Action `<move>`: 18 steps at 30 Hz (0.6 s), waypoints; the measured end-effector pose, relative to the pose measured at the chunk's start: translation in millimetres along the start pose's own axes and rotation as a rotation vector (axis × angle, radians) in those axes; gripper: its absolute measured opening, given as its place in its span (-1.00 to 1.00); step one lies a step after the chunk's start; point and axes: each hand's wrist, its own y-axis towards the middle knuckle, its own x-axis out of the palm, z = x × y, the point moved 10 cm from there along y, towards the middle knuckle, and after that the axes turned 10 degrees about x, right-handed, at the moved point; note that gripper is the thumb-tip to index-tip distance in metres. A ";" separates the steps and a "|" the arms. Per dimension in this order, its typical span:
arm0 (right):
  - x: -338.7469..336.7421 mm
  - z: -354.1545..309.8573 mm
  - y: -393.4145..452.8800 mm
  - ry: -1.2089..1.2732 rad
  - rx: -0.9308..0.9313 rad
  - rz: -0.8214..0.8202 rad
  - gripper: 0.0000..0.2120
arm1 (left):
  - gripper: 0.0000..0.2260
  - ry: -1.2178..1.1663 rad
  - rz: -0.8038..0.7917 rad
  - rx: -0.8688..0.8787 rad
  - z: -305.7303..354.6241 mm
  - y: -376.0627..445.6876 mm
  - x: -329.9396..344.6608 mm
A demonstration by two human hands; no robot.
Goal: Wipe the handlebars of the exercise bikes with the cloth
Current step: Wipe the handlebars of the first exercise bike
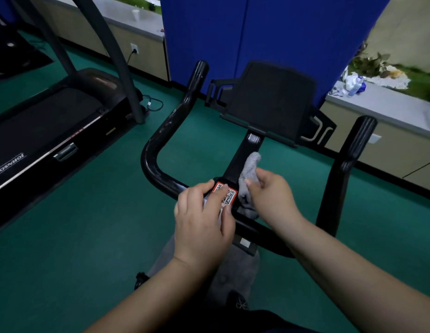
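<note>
From the head view, we stand over one bike, both hands at the middle of its handlebar (161,175). Our right hand (269,195) is pinched shut on the grey cloth (248,174), which drapes over the centre clamp just beside the stem (240,159). Our left hand (202,219) lies flat on the bar with fingers together, covering part of the red QR sticker (224,194); something pale shows under its fingers, perhaps more cloth, but we cannot tell.

To wipe well, we judge that we should wrap the cloth round the bar rather than dab, then slide it outward along the left bend and up the left grip (198,75), and likewise up the right grip (360,140).
</note>
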 end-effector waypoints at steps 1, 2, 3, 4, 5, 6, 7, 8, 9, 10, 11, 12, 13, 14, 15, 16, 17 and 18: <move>-3.3 0.5 5.6 0.037 0.012 0.037 -0.86 | -0.69 0.001 0.001 -0.002 0.1 -0.2 -0.1; -7.1 1.8 13.9 0.104 0.038 0.058 -0.85 | -0.69 0.001 0.002 -0.005 0.2 -0.5 -0.4; -11.3 2.5 23.4 0.179 0.063 0.078 -0.84 | -0.69 0.000 0.003 -0.009 0.3 -0.8 -0.4; -16.0 1.2 33.4 0.247 0.083 0.101 -0.82 | -0.69 0.000 0.003 -0.013 0.4 -0.9 -0.4; -20.1 -0.5 42.7 0.302 0.099 0.124 -0.81 | -0.69 0.001 0.003 -0.016 0.6 -0.9 -0.2; -21.5 -0.7 50.4 0.349 0.114 0.138 -0.83 | -0.69 0.002 0.002 -0.020 0.7 -1.0 0.2; -20.4 -1.3 53.5 0.373 0.125 0.142 -0.87 | -0.69 0.005 0.003 -0.024 0.8 -1.1 0.1; -15.3 1.8 53.9 0.365 0.140 0.128 -0.89 | -0.69 0.009 0.005 -0.028 0.8 -1.1 -0.1; -9.3 5.6 49.4 0.335 0.144 0.110 -0.87 | -0.69 0.012 0.006 -0.030 0.8 -1.1 -0.3; -1.6 11.3 42.5 0.286 0.141 0.087 -0.83 | -0.69 0.015 0.008 -0.030 0.9 -1.4 -0.5; 4.7 14.9 33.5 0.250 0.130 0.060 -0.78 | -0.68 0.018 0.008 -0.029 1.0 -1.6 -0.6; 8.1 18.1 27.7 0.216 0.120 0.039 -0.74 | -0.68 0.021 0.007 -0.028 1.1 -1.6 -0.6; 8.7 18.4 25.5 0.207 0.112 0.023 -0.72 | -0.68 0.022 0.006 -0.028 1.1 -1.6 -0.6; 6.2 17.9 30.3 0.211 0.121 0.020 -0.72 | -0.68 0.021 0.006 -0.030 1.1 -1.5 -0.4; 1.3 15.1 37.4 0.239 0.128 0.034 -0.73 | -0.68 0.018 0.006 -0.032 1.0 -1.6 -0.3; -5.9 11.3 46.2 0.278 0.131 0.068 -0.73 | -0.68 0.015 0.005 -0.035 0.8 -1.7 -0.1; -14.3 6.8 55.6 0.313 0.125 0.114 -0.72 | -0.68 0.013 0.003 -0.038 0.8 -2.1 -0.1; -22.1 2.2 61.2 0.319 0.115 0.166 -0.71 | -0.68 0.012 0.001 -0.041 0.9 -2.2 0.1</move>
